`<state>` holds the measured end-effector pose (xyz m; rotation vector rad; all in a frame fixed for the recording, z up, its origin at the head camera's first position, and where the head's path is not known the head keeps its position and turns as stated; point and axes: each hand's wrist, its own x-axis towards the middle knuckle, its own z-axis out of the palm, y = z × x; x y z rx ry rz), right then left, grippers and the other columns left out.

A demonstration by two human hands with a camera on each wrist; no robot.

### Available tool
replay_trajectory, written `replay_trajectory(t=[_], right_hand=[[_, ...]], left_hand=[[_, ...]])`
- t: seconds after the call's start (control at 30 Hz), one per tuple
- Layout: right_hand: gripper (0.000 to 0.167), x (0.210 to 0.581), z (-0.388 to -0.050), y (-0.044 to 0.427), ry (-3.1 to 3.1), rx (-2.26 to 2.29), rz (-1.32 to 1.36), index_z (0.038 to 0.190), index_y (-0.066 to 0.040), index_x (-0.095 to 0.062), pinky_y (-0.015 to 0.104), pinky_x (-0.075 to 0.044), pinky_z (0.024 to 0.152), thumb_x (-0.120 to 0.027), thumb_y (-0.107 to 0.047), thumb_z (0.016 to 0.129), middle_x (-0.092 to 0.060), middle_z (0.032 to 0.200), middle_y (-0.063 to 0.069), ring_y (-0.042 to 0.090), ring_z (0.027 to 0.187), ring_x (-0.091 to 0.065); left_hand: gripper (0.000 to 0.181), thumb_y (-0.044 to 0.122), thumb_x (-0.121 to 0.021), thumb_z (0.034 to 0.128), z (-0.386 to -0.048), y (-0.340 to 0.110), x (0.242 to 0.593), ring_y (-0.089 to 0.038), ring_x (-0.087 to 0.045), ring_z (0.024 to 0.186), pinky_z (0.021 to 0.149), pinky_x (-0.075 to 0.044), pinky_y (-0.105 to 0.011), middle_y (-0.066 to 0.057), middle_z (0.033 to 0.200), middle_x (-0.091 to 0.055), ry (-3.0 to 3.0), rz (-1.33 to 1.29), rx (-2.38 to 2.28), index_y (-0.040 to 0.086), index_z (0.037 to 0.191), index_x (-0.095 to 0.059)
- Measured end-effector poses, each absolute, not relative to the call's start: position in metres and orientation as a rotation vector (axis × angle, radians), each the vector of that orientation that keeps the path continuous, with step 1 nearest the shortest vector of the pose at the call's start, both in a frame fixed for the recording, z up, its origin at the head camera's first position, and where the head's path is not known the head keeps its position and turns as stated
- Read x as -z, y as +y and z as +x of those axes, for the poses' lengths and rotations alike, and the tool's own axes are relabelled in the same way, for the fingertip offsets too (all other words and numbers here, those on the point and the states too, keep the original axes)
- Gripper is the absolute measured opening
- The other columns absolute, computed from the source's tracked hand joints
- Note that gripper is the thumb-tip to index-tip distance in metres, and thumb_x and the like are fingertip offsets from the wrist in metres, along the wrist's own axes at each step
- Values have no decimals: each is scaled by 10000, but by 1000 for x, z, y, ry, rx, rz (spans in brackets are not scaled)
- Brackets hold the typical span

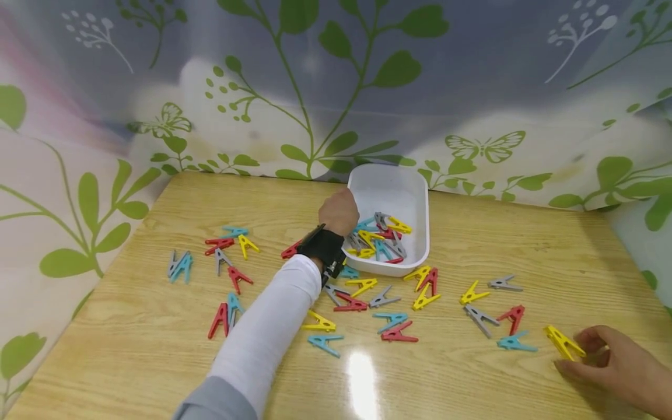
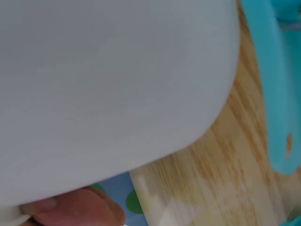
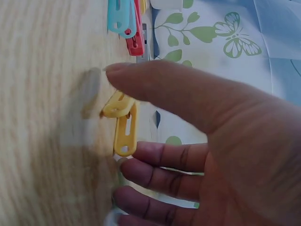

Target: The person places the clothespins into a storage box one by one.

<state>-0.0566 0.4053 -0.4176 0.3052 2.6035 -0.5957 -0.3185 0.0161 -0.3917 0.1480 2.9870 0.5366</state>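
Note:
At the left side of a white plastic basin, my left hand grips the rim; the left wrist view shows its fingers against the basin wall. Colored clothespins lie piled inside the basin. My right hand is low at the right of the table, its thumb and fingers spread around a yellow clothespin. In the right wrist view the thumb stands above that yellow clothespin, and a fingertip lies close to its lower end; whether it touches cannot be told.
Loose red, blue, yellow and grey clothespins lie across the wooden table, including a red clothespin at left and a grey clothespin at right. A patterned cloth hangs behind the table.

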Motion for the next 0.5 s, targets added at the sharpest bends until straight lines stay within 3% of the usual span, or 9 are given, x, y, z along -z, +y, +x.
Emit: replay_trajectory(t=[0.5], right_hand=[[632, 420, -50, 399, 2731, 493, 302, 977, 133, -560, 457, -511, 663, -636, -488, 886, -626, 809, 28, 233, 709, -623]], left_hand=[[275, 179, -535, 972, -319, 14, 388, -301, -649, 897, 743, -534, -403, -139, 1048, -658, 2994, 126, -516, 13, 1185, -588]])
